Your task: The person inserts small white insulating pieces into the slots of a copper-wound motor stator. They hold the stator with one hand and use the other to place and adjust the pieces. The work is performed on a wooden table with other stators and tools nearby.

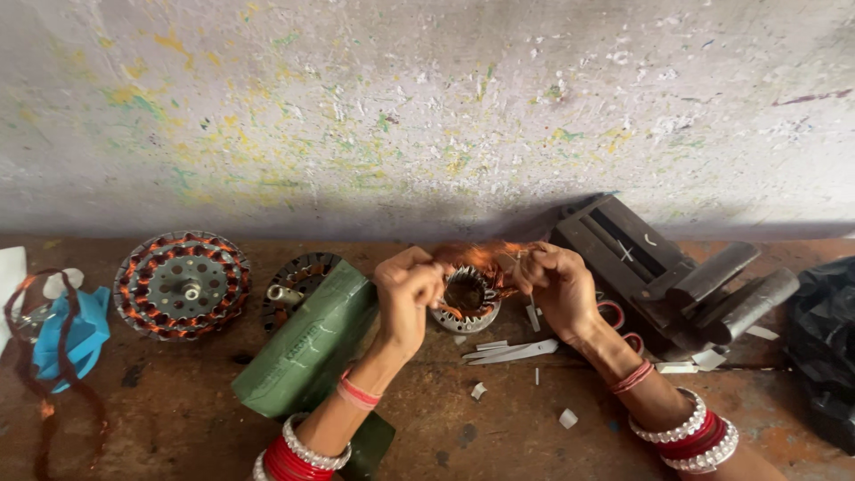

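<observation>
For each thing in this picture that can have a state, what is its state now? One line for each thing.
left hand: closed, pinching copper wire
right hand: closed, pinching copper wire
copper wire: loose, stretched between both hands
small stator: partly wound, on the bench
large stator: fully wound, lying flat
green roll: rolled up, lying on its side
scissors: closed, lying flat
black bag: crumpled

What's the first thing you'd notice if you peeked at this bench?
Two hands meet in the middle: the left hand and right hand pinch bright copper wire over a small metal ring. To the left lies a bigger wound wheel with orange coils, near a green roll. Behind rises a paint-speckled wall.
</observation>
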